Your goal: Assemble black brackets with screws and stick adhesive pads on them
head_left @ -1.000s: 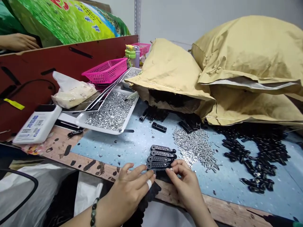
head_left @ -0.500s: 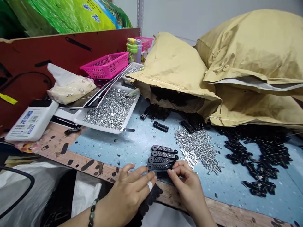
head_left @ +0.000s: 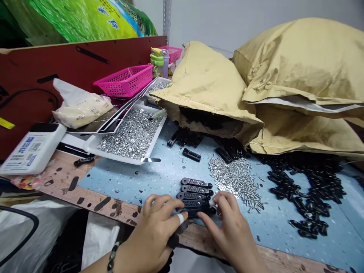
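Several black plastic arms with a latticed face (head_left: 196,182) lie stacked in a row, one in front of the other, at the table's front. My left hand (head_left: 162,231), with a white band on one finger, is closed on the left end of the nearest black plastic arm (head_left: 196,211). At its right end, the thumb and bent fingers of my right hand (head_left: 231,223) grip the same arm. My left fingers partly cover that piece. Beyond my right hand lies a heap of small silver screws (head_left: 241,182), with silver nuts (head_left: 220,172) beside it.
A white tray of silver nuts (head_left: 146,161) stands at left, near a pink basket (head_left: 125,80) and a white box (head_left: 34,148). Brown paper sacks (head_left: 210,79) fill the back right. Black small parts (head_left: 307,189) lie spread at right. A single black piece (head_left: 191,154) sits mid-table.
The nearest black arm now shows between my hands beside the row. My right fingers have spread a little and shifted around its right end; my left hand stays at the left end.
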`<action>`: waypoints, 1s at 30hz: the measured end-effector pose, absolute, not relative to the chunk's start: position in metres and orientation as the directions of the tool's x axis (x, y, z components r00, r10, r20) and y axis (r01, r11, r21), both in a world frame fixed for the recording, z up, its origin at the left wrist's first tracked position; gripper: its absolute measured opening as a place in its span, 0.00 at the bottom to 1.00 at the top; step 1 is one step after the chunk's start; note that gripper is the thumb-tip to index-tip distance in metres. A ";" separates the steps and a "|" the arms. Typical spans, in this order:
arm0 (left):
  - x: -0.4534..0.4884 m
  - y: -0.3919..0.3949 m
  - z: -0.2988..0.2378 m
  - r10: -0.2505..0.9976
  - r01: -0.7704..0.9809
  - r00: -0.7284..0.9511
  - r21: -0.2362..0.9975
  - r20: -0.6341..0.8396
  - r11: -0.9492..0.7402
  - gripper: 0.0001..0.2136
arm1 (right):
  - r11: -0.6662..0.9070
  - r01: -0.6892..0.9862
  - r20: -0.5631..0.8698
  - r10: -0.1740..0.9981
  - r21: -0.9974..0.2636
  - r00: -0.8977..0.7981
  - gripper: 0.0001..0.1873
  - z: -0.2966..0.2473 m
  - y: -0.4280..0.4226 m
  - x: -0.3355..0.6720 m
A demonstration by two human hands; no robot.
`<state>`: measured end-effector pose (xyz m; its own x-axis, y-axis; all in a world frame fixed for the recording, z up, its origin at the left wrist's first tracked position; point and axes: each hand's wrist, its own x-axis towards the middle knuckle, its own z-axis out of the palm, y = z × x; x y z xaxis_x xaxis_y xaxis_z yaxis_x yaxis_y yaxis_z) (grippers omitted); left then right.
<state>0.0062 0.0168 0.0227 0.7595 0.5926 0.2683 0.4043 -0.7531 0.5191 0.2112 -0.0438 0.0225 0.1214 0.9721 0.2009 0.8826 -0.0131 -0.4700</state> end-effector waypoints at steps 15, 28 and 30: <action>-0.011 0.022 0.001 0.593 0.421 0.716 0.450 0.369 -0.787 0.20 | -0.153 0.327 -0.025 0.931 -0.933 0.364 0.15 0.015 -0.022 0.194; -0.009 0.023 -0.001 0.570 0.394 0.728 0.448 0.381 -0.803 0.20 | -0.207 0.227 -0.101 0.909 -0.952 0.405 0.16 0.012 -0.016 0.190; -0.009 0.023 -0.001 0.569 0.397 0.734 0.446 0.370 -0.802 0.20 | -0.203 0.253 -0.087 0.910 -0.946 0.406 0.15 0.013 -0.016 0.188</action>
